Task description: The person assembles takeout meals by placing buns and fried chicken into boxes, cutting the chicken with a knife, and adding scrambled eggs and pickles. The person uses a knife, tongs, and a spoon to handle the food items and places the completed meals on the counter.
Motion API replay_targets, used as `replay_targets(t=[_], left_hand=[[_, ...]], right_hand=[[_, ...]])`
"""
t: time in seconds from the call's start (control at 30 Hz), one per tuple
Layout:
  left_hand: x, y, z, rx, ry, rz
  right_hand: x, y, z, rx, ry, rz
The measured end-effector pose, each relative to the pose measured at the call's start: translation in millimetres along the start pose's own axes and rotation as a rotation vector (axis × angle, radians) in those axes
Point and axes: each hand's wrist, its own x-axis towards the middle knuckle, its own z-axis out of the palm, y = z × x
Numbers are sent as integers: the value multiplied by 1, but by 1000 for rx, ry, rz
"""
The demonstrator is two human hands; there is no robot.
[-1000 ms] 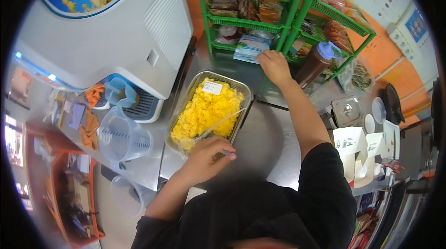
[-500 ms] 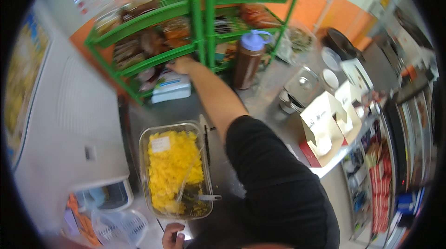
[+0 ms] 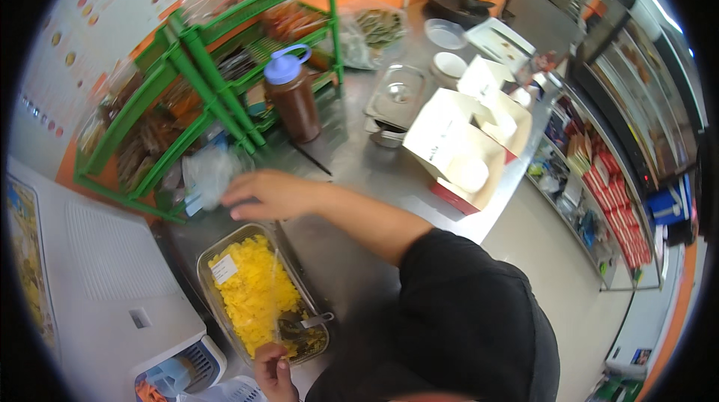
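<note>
My right hand [image 3: 273, 194] reaches left across the counter and is blurred. Its fingers close on thin clear plastic [image 3: 213, 177] beside the lower shelf of the green rack [image 3: 150, 185]. Below it lies a clear rectangular container [image 3: 313, 304] of shredded yellow food [image 3: 258, 286]. A white label [image 3: 224, 269] lies on the food, and a grey-handled utensil [image 3: 317, 319] rests at the container's near end. At that end my left hand [image 3: 274, 373] is loosely curled, with nothing visible in it.
Behind my arm stand a brown sauce bottle [image 3: 296, 110] with a purple lid, a metal pan [image 3: 398, 95] and open cardboard boxes [image 3: 464, 151]. A white appliance [image 3: 97, 274] is at left. Stocked shelves [image 3: 599, 192] stand across the floor at right.
My right hand has drawn back from the box on the lower rack shelf, and clear plastic now shows at its fingers. My left hand has moved up to the container's near edge. The view has turned right.
</note>
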Motion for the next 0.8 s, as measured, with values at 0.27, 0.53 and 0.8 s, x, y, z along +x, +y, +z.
replay_targets(t=[0.27,0.53,0.8], left_hand=[[57,43,82,-605,-250,103],[28,68,248,-385,-676,111],[-70,110,426,-402,-1060,292]], right_hand=[[-140,-136,-1,1084,340,438],[-261,-221,-70,866,771,317],[-444,-344,-192,124,1041,534]])
